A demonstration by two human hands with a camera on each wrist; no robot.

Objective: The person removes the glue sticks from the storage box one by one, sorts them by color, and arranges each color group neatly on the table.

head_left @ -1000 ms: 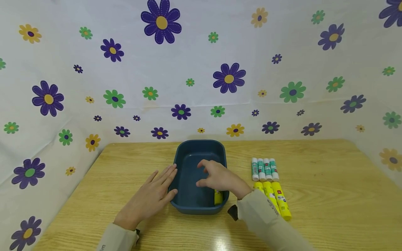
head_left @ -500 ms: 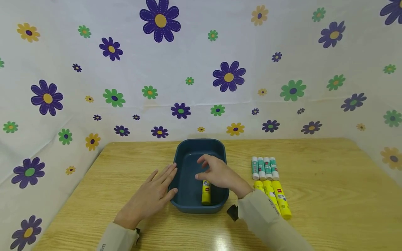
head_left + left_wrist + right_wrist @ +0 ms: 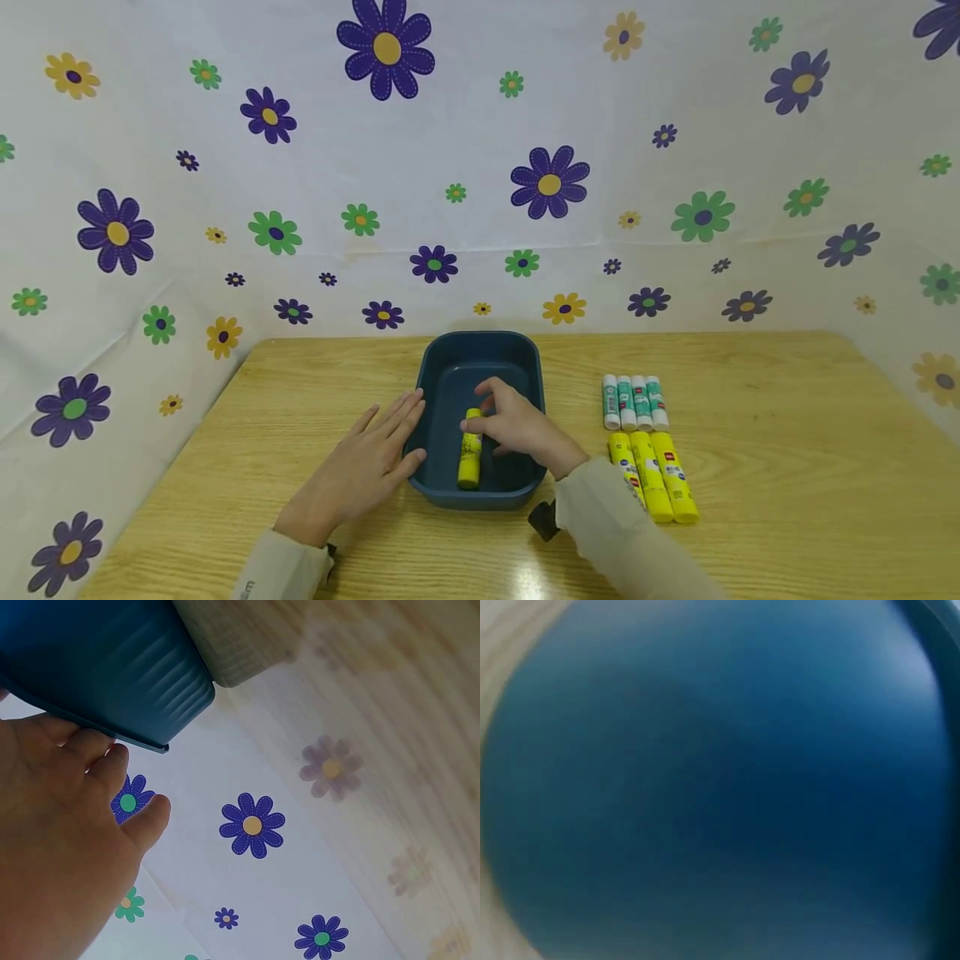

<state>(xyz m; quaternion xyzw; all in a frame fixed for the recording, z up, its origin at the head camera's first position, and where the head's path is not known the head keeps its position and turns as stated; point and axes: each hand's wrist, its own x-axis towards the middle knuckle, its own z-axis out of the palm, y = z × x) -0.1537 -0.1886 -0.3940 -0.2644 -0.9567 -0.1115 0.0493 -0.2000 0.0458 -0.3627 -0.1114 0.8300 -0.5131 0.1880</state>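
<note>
A yellow glue stick (image 3: 469, 461) lies lengthwise on the floor of a dark blue box (image 3: 480, 501). My right hand (image 3: 519, 425) reaches over the box's right side with bent, parted fingers. Its thumb crosses in front of the stick's upper part; whether it touches cannot be made out. My left hand (image 3: 358, 473) lies outside the box, its straight fingers resting against the left rim, as the left wrist view also shows beside the ribbed box wall (image 3: 142, 682). The right wrist view holds only the blurred blue box side (image 3: 705, 780), and that hand is hidden there.
Right of the box, three yellow glue sticks (image 3: 651, 479) lie side by side. Behind them is a row of several smaller white and teal glue sticks (image 3: 634, 403). The wooden table (image 3: 787, 450) ends at a flower-patterned cloth (image 3: 465, 133) at the back.
The yellow glue stick has rolled leftward across the box floor, from the right wall to near the middle. My right hand has shifted slightly, while my left hand has stayed at the rim.
</note>
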